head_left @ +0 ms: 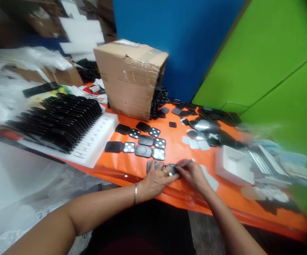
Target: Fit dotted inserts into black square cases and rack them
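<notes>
The right hand's fingers (179, 168) are pinched together around a slim grey tool (187, 163), its pale end pointing up and to the right. They meet at the dotted end of a black hinged piece (150, 165), which lies flat near the front edge of an orange surface (174, 141). The left hand (154, 180), wearing a gold ring and a silver bracelet (135, 193), lies over that same piece with its fingers spread across it; whether they grip it or only press it, I cannot tell.

Just beyond the hands lie five similar hinged pieces (143, 151), each with a plain dark half and a half with pale dots. To their left, a white foam tray (89, 156) holds a row of black panels (63, 122) standing on edge. Behind them stands a worn cardboard box (128, 83). To its right are scattered dark plates (176, 111) and pale squares (194, 144). Farther right sits an open white box (233, 164). Blue (174, 35) and green panels (265, 53) rise behind.
</notes>
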`<state>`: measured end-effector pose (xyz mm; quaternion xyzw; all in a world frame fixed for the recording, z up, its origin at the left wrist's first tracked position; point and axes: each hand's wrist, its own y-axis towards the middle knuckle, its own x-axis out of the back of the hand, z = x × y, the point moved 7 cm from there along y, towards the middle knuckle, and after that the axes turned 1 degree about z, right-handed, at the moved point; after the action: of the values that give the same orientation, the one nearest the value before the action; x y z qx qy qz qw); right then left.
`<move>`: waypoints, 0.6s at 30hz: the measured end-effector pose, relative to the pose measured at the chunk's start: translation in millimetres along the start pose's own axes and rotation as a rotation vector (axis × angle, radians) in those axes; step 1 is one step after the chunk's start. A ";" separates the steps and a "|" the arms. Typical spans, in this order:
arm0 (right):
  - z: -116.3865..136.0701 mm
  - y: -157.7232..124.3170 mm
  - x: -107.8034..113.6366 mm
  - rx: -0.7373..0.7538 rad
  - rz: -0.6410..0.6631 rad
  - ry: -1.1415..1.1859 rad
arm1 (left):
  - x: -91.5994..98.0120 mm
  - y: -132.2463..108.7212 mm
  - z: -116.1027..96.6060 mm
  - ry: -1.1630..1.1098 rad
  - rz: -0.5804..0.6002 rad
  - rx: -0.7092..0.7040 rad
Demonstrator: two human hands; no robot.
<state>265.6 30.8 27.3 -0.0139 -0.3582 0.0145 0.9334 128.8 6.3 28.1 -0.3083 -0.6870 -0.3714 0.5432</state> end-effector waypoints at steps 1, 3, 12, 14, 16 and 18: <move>2.4 2.6 -2.3 0.043 0.001 -0.057 | 1.3 -0.5 -0.1 0.005 -0.008 -0.004; 4.6 5.6 -5.5 0.104 0.003 -0.122 | 3.3 -1.8 0.2 0.013 -0.030 -0.010; -4.9 6.8 -2.0 0.072 0.027 -0.182 | 5.2 -6.4 2.5 0.011 -0.118 -0.012; -6.7 7.5 -0.6 0.084 -0.028 -0.181 | 4.7 -6.3 2.9 0.005 -0.118 -0.006; -7.3 7.2 -1.0 0.114 -0.069 -0.190 | 3.9 -6.2 2.8 -0.004 -0.113 -0.004; -6.4 6.1 -4.0 0.138 -0.066 -0.201 | 3.8 -6.4 2.0 -0.013 -0.108 -0.011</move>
<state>266.9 36.6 19.6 0.0637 -0.4483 0.0096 0.8916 121.7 4.7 30.4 -0.2761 -0.7042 -0.4018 0.5162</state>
